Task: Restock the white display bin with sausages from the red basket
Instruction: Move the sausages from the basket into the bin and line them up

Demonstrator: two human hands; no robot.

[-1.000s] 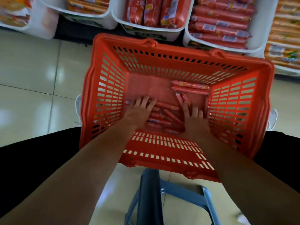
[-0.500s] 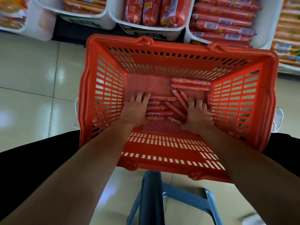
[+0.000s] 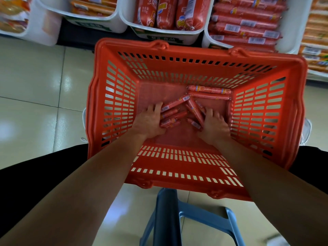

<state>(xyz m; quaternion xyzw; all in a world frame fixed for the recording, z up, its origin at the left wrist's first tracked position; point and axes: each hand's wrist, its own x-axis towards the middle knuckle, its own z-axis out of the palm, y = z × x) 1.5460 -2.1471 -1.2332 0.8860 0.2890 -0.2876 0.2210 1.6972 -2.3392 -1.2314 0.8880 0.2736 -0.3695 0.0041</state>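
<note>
**A:** What step is in hand?

**B:** Gathering, I judge. Both hands are down inside the red basket (image 3: pixel 113 103), on its floor. The left hand (image 3: pixel 149 121) has its fingers (image 3: pixel 156 108) curled loosely around a bunch of sausages (image 3: pixel 171 115); the right hand (image 3: pixel 213 124) cups another few from the 3 o'clock side. Neither bunch looks lifted yet, and I cannot tell how firm either hold is.

**A:** Where do they go?

**B:** Into a white bin (image 3: pixel 209 35) at 1 o'clock, just beyond the basket's far rim, already stacked with similar long sausages. That choice of bin is my guess.

**A:** What does the next move need?

**B:** Closing both hands on the bunches, then lifting over the tall rim without spilling. Two more sausages (image 3: pixel 209 92) lie apart at 12 o'clock against the far wall.

**A:** Textures?

**B:** The basket is hard plastic with slotted walls. The sausages are slim, smooth tubes in glossy red wrap with small labels; likely slippery. Below are shiny pale floor tiles (image 3: pixel 35 86).
</note>
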